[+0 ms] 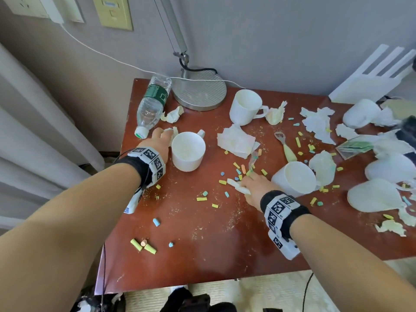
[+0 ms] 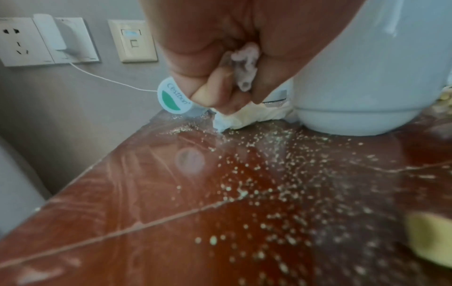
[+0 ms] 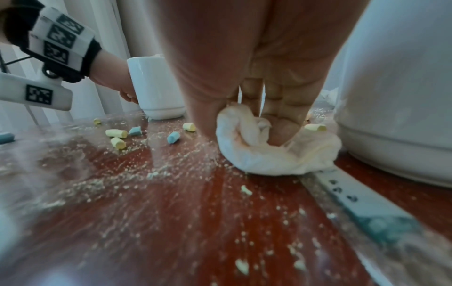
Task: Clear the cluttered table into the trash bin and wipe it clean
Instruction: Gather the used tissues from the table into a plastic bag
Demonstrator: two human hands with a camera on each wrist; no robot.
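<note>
You are in the clearing step, gathering paper scraps before any wiping can start, and no trash bin shows in any view. Your left hand reaches toward the table's left edge, fingers curled round a crumpled tissue that trails down onto the wood, between the cap of the fallen water bottle and the nearest mug. Your right hand lies palm-down near the middle of the table, fingers and thumb closing round a white wad of tissue that sits on the surface just beside another mug; a thin wrapper strip runs out from under that wad toward the near edge. Both forearms stretch forward from the near edge, wrists low. Judging from this, the next move calls for lifting both wads clear without knocking the mugs close beside each hand, then finding the bin. Much remains: coloured foam bits, fine crumbs, more torn tissue toward the right edge, a bottle opener, and the lamp base at the far edge to work around.
</note>
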